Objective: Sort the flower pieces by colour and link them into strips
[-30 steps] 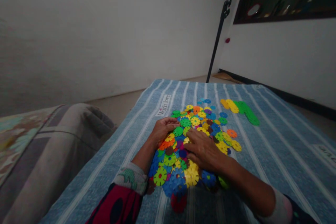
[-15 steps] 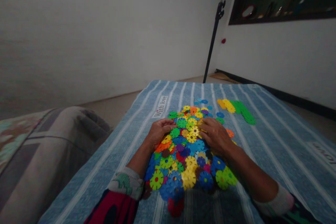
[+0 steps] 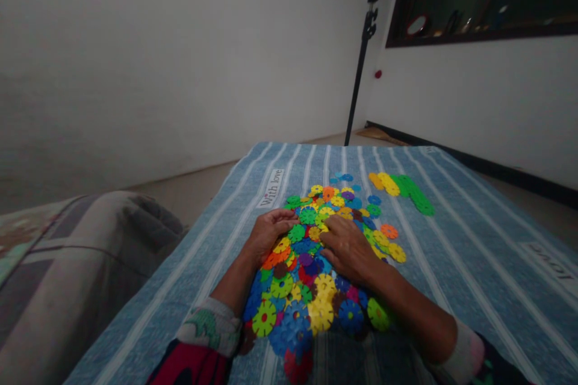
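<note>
A heap of colourful plastic snowflake discs point(image 3: 295, 310), notched round their rims, spreads over the striped cloth. At the heap's left edge lies my left hand point(image 3: 270, 231), its fingers bent together towards the thumb. Whether a disc sits in that grip is hidden. My right hand point(image 3: 350, 248) rests over the heap's middle right, its bent fingers reaching down among the discs with the thumb apart from them. A yellow disc point(image 3: 315, 233) lies just left of its fingertips. Between the hands is a green disc point(image 3: 307, 215).
Beyond the heap, to the right, orange, yellow and green discs point(image 3: 413, 192) lie in overlapping rows. The blue striped cloth point(image 3: 456, 222) covers the surface. At left stands a grey fabric-covered piece point(image 3: 121, 240). A lamp on a black stand point(image 3: 357, 72) is behind.
My right hand has shifted left and inward over the heap, uncovering yellow and orange discs on the right. My left hand stays at the left edge. The view has tilted slightly.
</note>
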Available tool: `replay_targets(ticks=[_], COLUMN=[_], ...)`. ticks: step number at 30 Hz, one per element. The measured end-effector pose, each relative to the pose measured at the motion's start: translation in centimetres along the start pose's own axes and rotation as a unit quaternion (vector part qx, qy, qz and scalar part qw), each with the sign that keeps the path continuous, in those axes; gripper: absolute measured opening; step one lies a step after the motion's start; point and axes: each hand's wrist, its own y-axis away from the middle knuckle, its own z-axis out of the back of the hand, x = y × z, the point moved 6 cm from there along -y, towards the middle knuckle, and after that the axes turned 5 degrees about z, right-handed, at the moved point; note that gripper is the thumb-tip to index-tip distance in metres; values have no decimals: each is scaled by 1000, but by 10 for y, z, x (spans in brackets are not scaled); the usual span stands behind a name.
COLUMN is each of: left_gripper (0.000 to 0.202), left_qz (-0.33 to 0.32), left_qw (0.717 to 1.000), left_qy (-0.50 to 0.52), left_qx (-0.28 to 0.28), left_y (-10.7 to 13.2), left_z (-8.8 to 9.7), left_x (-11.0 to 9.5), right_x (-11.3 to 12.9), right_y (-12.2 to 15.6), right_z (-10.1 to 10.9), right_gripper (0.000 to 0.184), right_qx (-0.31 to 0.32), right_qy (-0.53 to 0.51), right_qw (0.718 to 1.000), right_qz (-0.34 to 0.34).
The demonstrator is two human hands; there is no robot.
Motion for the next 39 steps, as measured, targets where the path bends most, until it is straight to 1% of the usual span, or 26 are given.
replay_targets(ticks=[2,4,9,11,13,15,17,19,22,25,27,31,35,39], left_gripper=[33,33,31,32,33,33,33,33,33,32,32,33,32,32], left_qz=[2,5,12,10,8,9,14,17,16,8,1,-4,-2,0], left_qw=[1000,1000,1000,1000,1000,1000,1000,999,999,1000,1000,1000,1000,1000], left_qy=[-2,-2,-4,-2,3,2,-8,-19,-22,-22,-26,-24,-18,-24], left_qx=[-3,-4,-14,-18,-19,-20,-22,-22,-19,-13,-12,-10,-14,-17], left_y=[0,0,2,3,4,5,4,4,1,-1,-2,-1,1,3], left_z=[1,0,-1,-2,-3,-3,-2,-1,1,3,3,3,1,0], left_x=[-1,-1,-3,-4,-5,-6,-6,-6,-4,-3,-3,-4,-6,-7], right_x=[-2,-9,-42,-56,-67,-69,-62,-50,-31,-11,2,23,33,35], right_y=[-1,0,6,10,12,13,11,7,3,0,-1,0,2,3], right_z=[5,10,16,19,19,16,12,10,4,-2,-2,-1,0,0], right_gripper=[7,7,12,16,17,16,16,19,20,17,14,16,15,15], right_qx=[-11,-30,-81,-98,-81,-37,-1,7,2,-10,-18,-18,-3,7], right_qy=[0,1,-17,-24,-23,-24,-30,-29,-18,-27,-34,-29,-16,-20], right_qw=[1000,999,995,991,987,984,984,988,993,998,999,999,1000,999], right_qz=[-4,-11,-53,-88,-137,-173,-176,-154,-113,-64,-36,1,21,37])
